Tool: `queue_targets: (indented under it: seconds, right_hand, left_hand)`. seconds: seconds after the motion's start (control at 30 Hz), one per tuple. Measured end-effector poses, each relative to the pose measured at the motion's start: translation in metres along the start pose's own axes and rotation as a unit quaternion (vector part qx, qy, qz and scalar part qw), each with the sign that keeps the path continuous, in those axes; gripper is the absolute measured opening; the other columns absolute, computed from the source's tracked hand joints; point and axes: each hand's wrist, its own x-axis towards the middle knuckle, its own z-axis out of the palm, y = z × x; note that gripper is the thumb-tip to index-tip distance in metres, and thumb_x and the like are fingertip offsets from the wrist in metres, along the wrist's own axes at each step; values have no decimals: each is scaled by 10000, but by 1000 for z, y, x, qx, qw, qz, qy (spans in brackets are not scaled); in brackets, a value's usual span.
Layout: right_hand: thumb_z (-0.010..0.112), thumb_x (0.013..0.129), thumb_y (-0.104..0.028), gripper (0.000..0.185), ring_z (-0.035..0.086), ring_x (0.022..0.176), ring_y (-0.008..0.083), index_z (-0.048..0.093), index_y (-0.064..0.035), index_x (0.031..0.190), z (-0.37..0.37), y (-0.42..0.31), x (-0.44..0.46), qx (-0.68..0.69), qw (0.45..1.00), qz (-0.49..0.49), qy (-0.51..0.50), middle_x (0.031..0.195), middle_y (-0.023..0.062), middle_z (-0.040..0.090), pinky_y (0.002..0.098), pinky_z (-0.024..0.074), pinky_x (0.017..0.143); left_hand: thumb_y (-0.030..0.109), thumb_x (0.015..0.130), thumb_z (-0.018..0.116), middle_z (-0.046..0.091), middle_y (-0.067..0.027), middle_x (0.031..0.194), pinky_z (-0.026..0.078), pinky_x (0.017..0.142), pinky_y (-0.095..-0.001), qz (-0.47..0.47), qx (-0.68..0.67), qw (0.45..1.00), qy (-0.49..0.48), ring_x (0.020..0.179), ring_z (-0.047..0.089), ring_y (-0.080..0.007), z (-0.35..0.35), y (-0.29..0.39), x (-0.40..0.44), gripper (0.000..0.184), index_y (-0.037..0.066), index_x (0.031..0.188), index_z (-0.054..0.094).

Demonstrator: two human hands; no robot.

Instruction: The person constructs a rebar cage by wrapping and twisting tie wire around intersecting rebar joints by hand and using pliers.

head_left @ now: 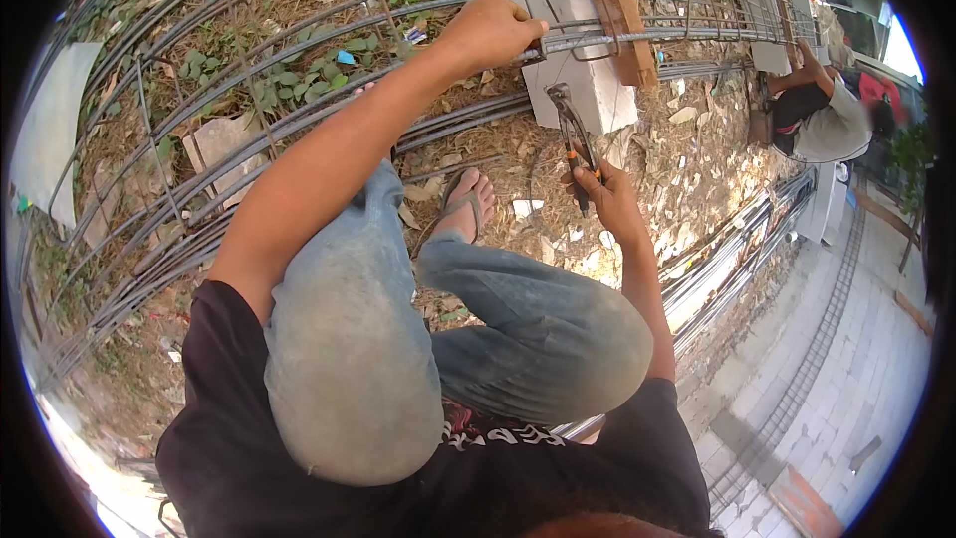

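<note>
My left hand (493,30) is closed around the rebar of a long cage (448,0), right where a dark stirrup corner (538,48) meets the lengthwise bars. Some of its fingers are hidden behind the steel. Lower and to the right, my right hand (609,201) grips a pair of pincers (573,130) by their orange and black handles. The pincers' jaws point up, just below the cage, in front of a pale block (602,105). Thin wire shows near the block.
A wooden plank (622,25) lies across the block by the bars. More rebar (737,249) runs along the ground at right. Another person (832,120) crouches at the far right end of the cage. My sandaled foot (465,204) rests on leaf-strewn soil.
</note>
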Motion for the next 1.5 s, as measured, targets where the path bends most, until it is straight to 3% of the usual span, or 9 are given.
queue_targets:
  seconds: [0.4,0.47,0.57,0.73,0.87,0.97,1.1,1.23,1.5]
  right_hand:
    - [634,1048,-315,581,727,1074,268,485,-8,1518,56,81,-20,190,982,7,-18,1222,170,725,407,597,950]
    - [646,1047,-270,531,737,1028,245,519,-22,1500,60,65,-21,238,971,-14,-14,1190,154,737,382,602,899]
    - [658,1044,-256,507,740,996,229,544,-33,1485,71,45,-24,295,954,-40,-28,1169,140,745,367,604,875]
    - [652,1015,-167,465,734,987,213,585,-59,1462,80,31,-4,53,989,-132,28,1115,146,755,367,574,856]
    - [662,972,-118,413,641,845,171,662,-68,1382,91,20,-5,8,965,-156,209,945,145,677,369,514,763]
    - [670,960,-100,395,621,863,169,687,-68,1354,75,34,-3,86,984,-2,157,961,138,681,351,499,772]
    - [722,923,-151,391,640,829,186,723,-88,1309,57,116,18,154,980,-121,31,900,138,711,361,496,754]
    - [711,909,-181,423,714,921,343,708,-118,1327,42,153,10,-156,977,-9,149,1034,219,745,427,551,846]
    - [670,977,-198,364,695,1125,324,696,-78,1320,8,131,-43,-6,884,-113,454,1243,171,723,450,548,943]
  left_hand:
    - [510,926,688,754,-178,755,580,699,-411,146,241,954,103,717,754,-303,-12,6,-16,547,-25,931,805]
    - [291,1030,636,670,-40,679,472,567,-355,198,238,925,222,600,611,-167,-42,90,-76,318,56,835,724]
    - [541,983,663,745,-152,768,555,623,-367,237,307,919,75,689,718,-199,-40,95,-77,585,-28,997,796]
    - [590,971,662,751,-183,815,588,655,-321,-32,272,876,-398,746,752,-213,42,61,-78,668,-68,974,779]
    - [459,1024,635,771,-164,897,604,691,-317,-171,17,925,-340,776,758,-202,84,16,-88,518,-38,965,768]
    - [321,1075,577,782,-167,1002,623,724,-328,-227,-96,906,-345,825,768,-208,77,5,-79,390,-35,1014,725]
    - [283,1101,520,780,-187,1019,648,766,-352,-253,-88,870,-415,862,774,-215,62,9,-77,391,-54,1081,717]
    - [323,1109,517,783,-163,1057,637,798,-358,-214,-81,865,-447,975,757,-201,59,13,-74,413,-40,1128,712]
    - [391,1101,536,778,-130,1048,613,847,-338,-53,13,892,-449,999,748,-195,49,94,-69,427,1,1103,710]
